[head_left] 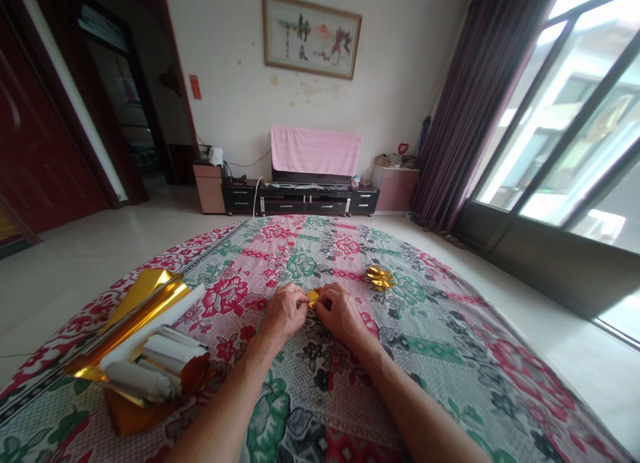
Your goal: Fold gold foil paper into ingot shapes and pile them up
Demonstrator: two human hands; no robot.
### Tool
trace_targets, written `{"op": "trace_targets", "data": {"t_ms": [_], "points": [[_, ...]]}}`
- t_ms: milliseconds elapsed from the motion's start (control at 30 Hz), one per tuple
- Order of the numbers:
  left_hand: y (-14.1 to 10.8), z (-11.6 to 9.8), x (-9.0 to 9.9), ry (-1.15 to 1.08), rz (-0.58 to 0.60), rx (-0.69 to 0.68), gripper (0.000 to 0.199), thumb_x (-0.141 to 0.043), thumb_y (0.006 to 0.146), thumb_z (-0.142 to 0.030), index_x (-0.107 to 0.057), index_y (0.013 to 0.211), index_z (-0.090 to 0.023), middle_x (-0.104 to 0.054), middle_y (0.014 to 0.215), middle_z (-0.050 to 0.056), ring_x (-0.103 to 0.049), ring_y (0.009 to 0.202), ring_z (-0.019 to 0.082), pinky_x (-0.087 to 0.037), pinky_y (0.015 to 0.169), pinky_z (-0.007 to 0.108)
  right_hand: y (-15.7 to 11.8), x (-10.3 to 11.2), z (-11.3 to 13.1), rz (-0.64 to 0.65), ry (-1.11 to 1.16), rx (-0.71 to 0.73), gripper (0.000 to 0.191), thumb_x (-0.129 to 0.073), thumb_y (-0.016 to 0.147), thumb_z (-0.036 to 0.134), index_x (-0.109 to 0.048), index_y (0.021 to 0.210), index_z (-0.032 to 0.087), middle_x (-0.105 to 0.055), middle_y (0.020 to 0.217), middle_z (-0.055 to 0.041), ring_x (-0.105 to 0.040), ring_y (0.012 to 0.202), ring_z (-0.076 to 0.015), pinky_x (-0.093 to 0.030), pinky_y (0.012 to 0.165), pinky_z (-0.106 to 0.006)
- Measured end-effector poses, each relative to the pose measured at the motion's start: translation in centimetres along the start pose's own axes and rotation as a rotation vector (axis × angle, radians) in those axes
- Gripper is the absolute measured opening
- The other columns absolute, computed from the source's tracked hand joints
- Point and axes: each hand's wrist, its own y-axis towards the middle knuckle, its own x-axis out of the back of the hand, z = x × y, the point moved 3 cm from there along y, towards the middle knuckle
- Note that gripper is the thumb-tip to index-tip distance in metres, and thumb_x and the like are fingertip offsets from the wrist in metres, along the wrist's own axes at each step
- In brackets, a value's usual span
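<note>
Between my hands is a small piece of gold foil paper (313,296), pinched from both sides just above the flowered cloth. My left hand (287,310) has its fingertips closed on the piece's left edge. My right hand (341,311) grips it from the right, thumb and fingers bent and covering much of it. Up and to the right of the right hand lies a shiny gold folded piece (380,278). Off to the left rest gold foil sheets (145,291), partly rolled, with stacks of white-backed paper (167,350) on top.
The round table's floral cloth (300,243) spreads under everything. Beyond it stand a low black TV cabinet (310,204) and a screen draped in a pink cloth (316,150). A dark curtain (475,96) and glass doors are on the right.
</note>
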Motion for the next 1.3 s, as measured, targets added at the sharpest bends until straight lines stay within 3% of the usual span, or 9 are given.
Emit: {"op": "trace_targets", "data": {"t_ms": [467,700,1300], "points": [[-0.1,-0.2,-0.2,0.053,-0.051,-0.014,0.012,-0.057,0.072,-0.015,-0.066,0.064,-0.018,-0.062,0.078,0.004,-0.054,0.079,0.015,-0.042,0.078,0.028,-0.2,0.2,-0.2,-0.001,0.033,0.028,0.012,-0.057,0.072,0.012,-0.066,0.066,0.016,-0.061,0.083,-0.0055,-0.058,0.079,-0.0140,-0.044,0.075,-0.023],[-0.2,-0.8,-0.1,0.099,-0.060,-0.012,0.012,-0.056,0.073,-0.014,-0.062,0.063,-0.017,-0.059,0.075,0.004,-0.053,0.079,0.015,-0.041,0.076,0.028,-0.1,1.2,-0.3,0.107,0.098,0.101,0.012,-0.059,0.071,0.013,-0.069,0.073,0.018,-0.062,0.092,-0.0048,-0.059,0.081,-0.0132,-0.045,0.077,-0.024],[-0.1,-0.9,-0.2,0.100,-0.060,0.005,0.014,-0.055,0.073,-0.012,-0.062,0.062,-0.017,-0.058,0.075,0.004,-0.052,0.078,0.015,-0.040,0.075,0.029,-0.5,0.9,-0.2,0.046,0.070,0.118,0.012,-0.055,0.072,0.009,-0.064,0.073,0.017,-0.061,0.089,-0.0056,-0.058,0.086,-0.0150,-0.044,0.080,-0.027]]}}
